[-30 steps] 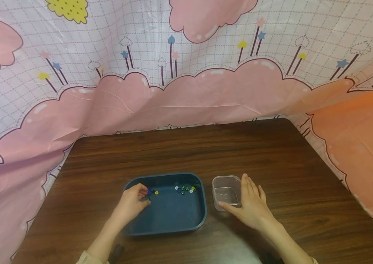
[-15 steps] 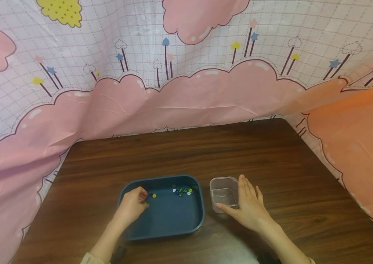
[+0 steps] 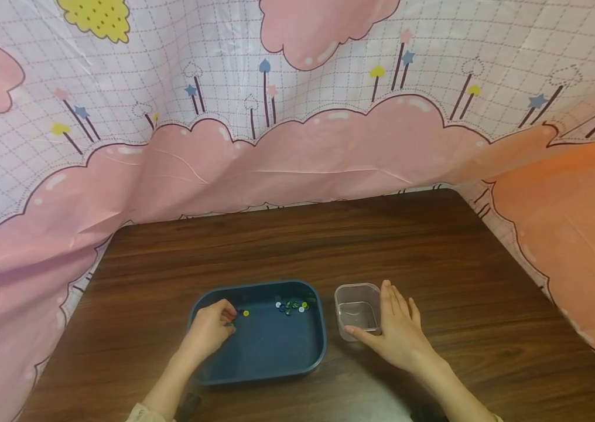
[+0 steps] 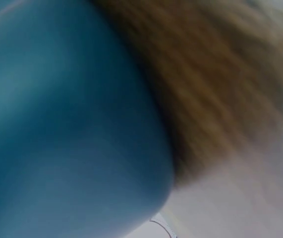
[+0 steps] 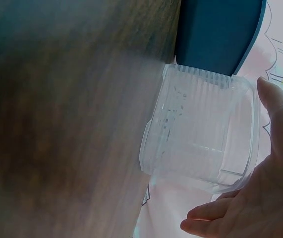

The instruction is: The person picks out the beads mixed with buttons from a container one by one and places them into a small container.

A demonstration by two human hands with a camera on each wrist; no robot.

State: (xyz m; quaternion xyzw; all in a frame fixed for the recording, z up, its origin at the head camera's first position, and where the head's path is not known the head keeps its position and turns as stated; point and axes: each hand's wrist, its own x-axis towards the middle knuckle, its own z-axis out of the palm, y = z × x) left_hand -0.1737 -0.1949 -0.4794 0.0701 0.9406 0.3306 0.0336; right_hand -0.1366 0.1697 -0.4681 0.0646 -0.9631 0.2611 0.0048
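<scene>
In the head view, my left hand reaches into the left side of a dark blue tray, fingers bent and thumb close to the fingertips. Whether small pieces are between them is hidden. Just right of the fingertips lies a yellow button-like piece with a dark one beside it. My right hand stands at the right side of a clear plastic box, fingers straight and thumb along its near side. The right wrist view shows the clear box next to the thumb and fingers of my right hand; firm contact is unclear.
Several small green, white, blue and yellow pieces cluster at the tray's far right. The clear box stands right of the tray on a brown wooden table. Behind hangs a patterned pink and white cloth. The left wrist view is blurred.
The head view has shifted slightly. Blue and green pieces once visible at my left fingertips are now mostly hidden, and the fingers sit closer together. My right hand and the box keep their places.
</scene>
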